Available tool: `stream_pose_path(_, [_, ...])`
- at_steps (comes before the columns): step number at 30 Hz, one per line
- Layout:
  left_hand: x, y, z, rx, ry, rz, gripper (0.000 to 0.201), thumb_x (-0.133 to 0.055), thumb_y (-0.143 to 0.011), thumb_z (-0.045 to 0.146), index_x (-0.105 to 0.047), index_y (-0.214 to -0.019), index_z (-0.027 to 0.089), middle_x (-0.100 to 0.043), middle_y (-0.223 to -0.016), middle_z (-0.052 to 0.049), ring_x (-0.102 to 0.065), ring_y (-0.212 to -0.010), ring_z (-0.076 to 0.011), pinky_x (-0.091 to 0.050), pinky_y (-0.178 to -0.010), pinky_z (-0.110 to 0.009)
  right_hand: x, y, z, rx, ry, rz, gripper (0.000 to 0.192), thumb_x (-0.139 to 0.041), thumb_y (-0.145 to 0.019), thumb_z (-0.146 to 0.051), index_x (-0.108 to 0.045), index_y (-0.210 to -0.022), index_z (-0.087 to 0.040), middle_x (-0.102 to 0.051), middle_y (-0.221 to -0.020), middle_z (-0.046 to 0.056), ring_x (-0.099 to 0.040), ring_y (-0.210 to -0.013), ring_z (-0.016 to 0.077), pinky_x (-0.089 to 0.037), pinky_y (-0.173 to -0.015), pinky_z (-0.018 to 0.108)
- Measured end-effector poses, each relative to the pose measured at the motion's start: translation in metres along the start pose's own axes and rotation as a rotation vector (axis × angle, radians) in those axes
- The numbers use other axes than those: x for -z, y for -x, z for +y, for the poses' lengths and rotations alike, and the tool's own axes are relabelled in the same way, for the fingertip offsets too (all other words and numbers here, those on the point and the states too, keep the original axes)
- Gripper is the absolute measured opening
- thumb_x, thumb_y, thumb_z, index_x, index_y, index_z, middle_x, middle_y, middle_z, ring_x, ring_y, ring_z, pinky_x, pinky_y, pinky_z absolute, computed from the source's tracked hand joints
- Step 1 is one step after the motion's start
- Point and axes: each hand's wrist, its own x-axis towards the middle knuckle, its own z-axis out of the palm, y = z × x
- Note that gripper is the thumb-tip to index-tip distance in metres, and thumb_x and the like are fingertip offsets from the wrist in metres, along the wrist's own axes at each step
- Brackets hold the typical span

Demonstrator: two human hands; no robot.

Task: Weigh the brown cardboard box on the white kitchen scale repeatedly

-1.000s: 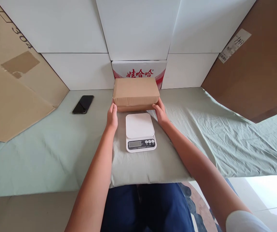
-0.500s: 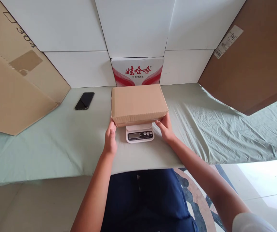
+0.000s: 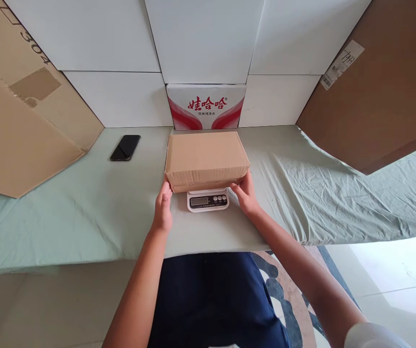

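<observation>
A closed brown cardboard box (image 3: 206,153) is over the white digital kitchen scale (image 3: 208,201) in the middle of the table. The box hides the scale's weighing plate, so I cannot tell whether its underside touches it. The scale's display and several round buttons face me, and no digits can be read. My left hand (image 3: 163,205) grips the box's near left corner, its fingers partly hidden behind the side. At the near right corner, my right hand (image 3: 246,194) is closed on the box, thumb on the front face.
A black phone (image 3: 125,148) lies left on the green-grey tablecloth (image 3: 73,208). Behind the box stands a white and red carton (image 3: 207,107) against white panels (image 3: 204,38). Large cardboard sheets border the table at left (image 3: 34,130) and right (image 3: 370,96).
The box has come down slightly with both hands on it, and more of the red and white carton shows above it. The whole view has shifted a little.
</observation>
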Motion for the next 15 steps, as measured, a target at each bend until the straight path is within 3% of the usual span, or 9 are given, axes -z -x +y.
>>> stream_pose_path(15, [-0.0022,-0.0002,0.0001,-0.006,0.006,-0.005,0.088,-0.041,-0.088,0.083,-0.049,-0.155,0.026,-0.044,-0.166,-0.011,-0.035,-0.157,-0.0341,-0.032,-0.127,-0.047,0.0027,-0.0009,0.0075,-0.013,0.009,0.013,0.076,-0.064,-0.088,-0.062,-0.040,-0.153,-0.031,-0.057,-0.149,0.008,-0.053,-0.135,0.0333,-0.046,-0.116,0.052])
